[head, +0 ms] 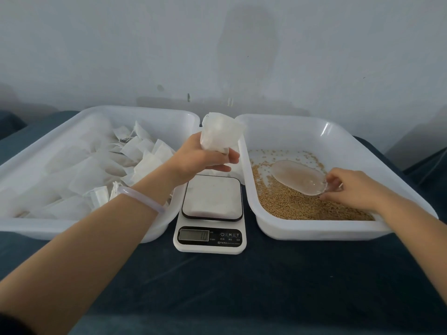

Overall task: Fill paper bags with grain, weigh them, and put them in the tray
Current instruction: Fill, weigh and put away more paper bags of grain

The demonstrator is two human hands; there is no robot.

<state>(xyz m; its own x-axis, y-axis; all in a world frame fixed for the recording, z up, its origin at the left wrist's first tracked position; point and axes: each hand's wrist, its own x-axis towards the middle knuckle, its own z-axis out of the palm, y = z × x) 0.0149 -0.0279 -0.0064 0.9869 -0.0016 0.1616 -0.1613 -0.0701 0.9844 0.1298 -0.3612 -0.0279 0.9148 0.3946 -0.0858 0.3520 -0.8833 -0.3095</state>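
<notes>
A dark blue cloth-covered bench (266, 286) is seen nearest. On it, in the middle, a white digital scale (210, 215) is set. Its grey display (193, 235) appears to read "10", though the digits are faint. Beside the display a power symbol and the letters "M" and "T" are printed on the black panel. The small lines of print beneath them are too fine to be read.

A pale translucent bangle (142, 198) is worn on the left wrist.

To the left of the scale a white plastic tray (72, 228) is placed, and white paper bags (79, 175) are heaped in it. To the right, a second white tray (314, 230) is placed, with grain (290, 204) spread over the near part of its floor.

A clear plastic scoop (298, 177) is laid on the grain, bowl pointing left. Its handle is pinched by the fingers of the right hand (350, 187), which is lowered into the tray.

One paper bag (221, 134) is gripped at its lower end by the left hand (200, 158). It is held upright in the air above the far edge of the scale, between the two trays, with its mouth spread wide at the top.

Behind everything a pale grey wall (217, 56) is seen, marked by a darker patch.
</notes>
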